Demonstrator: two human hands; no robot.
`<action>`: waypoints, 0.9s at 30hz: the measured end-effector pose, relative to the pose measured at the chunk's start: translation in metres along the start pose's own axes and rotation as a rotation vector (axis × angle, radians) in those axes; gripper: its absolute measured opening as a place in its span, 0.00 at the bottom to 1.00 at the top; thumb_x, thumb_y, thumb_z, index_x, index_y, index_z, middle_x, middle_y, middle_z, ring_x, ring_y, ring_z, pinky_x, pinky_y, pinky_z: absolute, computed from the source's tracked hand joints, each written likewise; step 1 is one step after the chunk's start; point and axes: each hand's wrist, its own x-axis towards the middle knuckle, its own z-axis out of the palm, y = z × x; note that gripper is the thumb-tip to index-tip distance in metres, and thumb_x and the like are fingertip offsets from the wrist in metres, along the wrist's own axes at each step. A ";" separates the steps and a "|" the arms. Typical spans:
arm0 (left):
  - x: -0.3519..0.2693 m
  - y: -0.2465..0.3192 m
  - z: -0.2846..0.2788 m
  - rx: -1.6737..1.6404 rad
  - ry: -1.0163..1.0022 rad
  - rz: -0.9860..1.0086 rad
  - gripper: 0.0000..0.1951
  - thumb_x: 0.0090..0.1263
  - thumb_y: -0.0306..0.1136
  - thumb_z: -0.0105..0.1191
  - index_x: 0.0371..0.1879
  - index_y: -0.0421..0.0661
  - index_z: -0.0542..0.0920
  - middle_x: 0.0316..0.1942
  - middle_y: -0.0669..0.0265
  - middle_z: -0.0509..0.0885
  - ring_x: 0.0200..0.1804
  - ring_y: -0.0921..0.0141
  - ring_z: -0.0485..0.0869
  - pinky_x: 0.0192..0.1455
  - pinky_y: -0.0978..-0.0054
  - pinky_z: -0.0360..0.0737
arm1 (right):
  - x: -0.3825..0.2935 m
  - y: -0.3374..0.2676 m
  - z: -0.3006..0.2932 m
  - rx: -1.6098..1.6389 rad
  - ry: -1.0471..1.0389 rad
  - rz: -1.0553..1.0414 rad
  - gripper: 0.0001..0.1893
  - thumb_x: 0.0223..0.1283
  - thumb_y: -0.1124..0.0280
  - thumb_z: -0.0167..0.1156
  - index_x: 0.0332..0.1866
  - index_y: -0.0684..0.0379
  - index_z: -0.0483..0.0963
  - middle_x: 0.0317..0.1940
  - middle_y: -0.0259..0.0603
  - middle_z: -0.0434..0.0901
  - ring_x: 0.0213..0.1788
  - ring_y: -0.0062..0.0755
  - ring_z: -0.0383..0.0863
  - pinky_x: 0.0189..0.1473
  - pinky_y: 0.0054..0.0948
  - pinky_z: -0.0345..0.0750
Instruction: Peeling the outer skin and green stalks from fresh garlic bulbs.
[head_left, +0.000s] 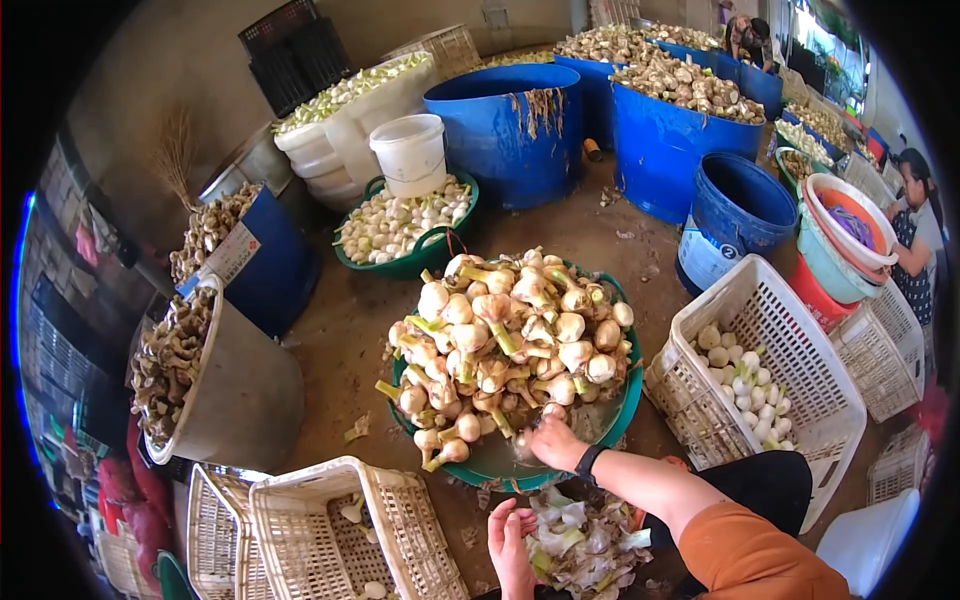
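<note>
A heap of garlic bulbs with green stem stubs (495, 330) fills a round green plastic basin (628, 420) before me. My right hand (556, 442), with a dark band on the wrist, reaches over the basin's near side to the front of the heap. Its fingers are curled beside a bulb, and I cannot tell whether they grip anything. Below the basin, my left hand (511, 544) is raised with its fingers apart and nothing visible in it. Right of it lies a pile of peeled garlic skins and leaf scraps (589, 544).
A white plastic crate (810, 375) on the right holds peeled bulbs; another crate (352, 517) at lower left holds several. Behind stand a green basket of garlic (405, 225) with a white bucket (409, 154) and blue drums (502, 142). A person (915, 232) is at far right.
</note>
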 end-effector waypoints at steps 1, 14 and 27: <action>0.003 -0.002 0.002 -0.006 -0.009 -0.003 0.13 0.67 0.28 0.43 0.50 0.41 0.69 0.33 0.64 0.78 0.33 0.74 0.77 0.39 0.80 0.75 | -0.003 0.002 0.002 0.062 -0.142 -0.086 0.11 0.52 0.69 0.48 0.34 0.58 0.77 0.22 0.40 0.80 0.30 0.35 0.81 0.34 0.36 0.72; -0.052 0.046 0.045 0.815 -0.142 0.674 0.30 0.48 0.25 0.63 0.53 0.41 0.67 0.45 0.55 0.73 0.47 0.58 0.75 0.46 0.67 0.74 | -0.117 -0.032 -0.156 1.534 0.095 0.053 0.13 0.62 0.64 0.52 0.40 0.65 0.72 0.32 0.39 0.71 0.33 0.27 0.71 0.37 0.28 0.69; -0.106 0.036 0.061 1.078 0.121 1.012 0.27 0.40 0.25 0.67 0.44 0.46 0.75 0.34 0.60 0.72 0.36 0.60 0.75 0.34 0.67 0.75 | -0.171 -0.055 -0.180 1.294 0.370 0.088 0.10 0.57 0.71 0.53 0.27 0.68 0.69 0.26 0.42 0.65 0.28 0.35 0.67 0.33 0.30 0.66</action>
